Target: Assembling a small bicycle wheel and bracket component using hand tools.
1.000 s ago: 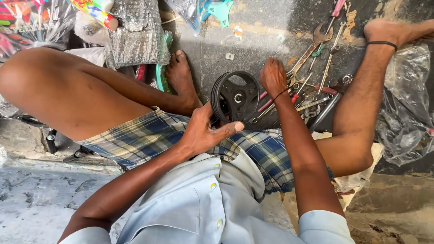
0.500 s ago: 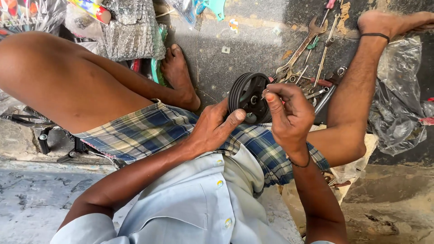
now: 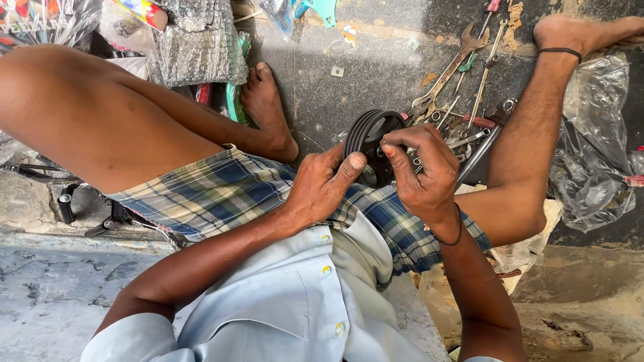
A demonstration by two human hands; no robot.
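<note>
1. While I sit on the floor with my knees spread, I hold a black grooved pulley wheel point(image 3: 370, 144) up on edge over my lap, just above the checked cloth point(image 3: 221, 191) round my waist.
2. My left hand point(image 3: 322, 188) cups the near side of the wheel, thumb laid along its rim; that grip is closed on the wheel.
3. My right hand point(image 3: 422, 171) comes at the hub from the far side, fingers bunched together at the centre hole; its grip is pinched shut there, on the wheel or on a small part that I cannot make out.
4. As I judge it, I am working something at the hub by fingertip, a fitting or loosening step, and the next move calls for a steady left hold while the right fingers turn or press squarely on the centre.
5. A spread of spanners point(image 3: 446, 84) and screwdrivers lies on the dark floor point(image 3: 376, 60) just beyond the wheel, near my right shin.
6. My fingers hide the hub and whatever sits in it; the wheel's far face is turned away; the plastic bags point(image 3: 594, 161) at the right and the packets at the top left are too crumpled to read.
</note>
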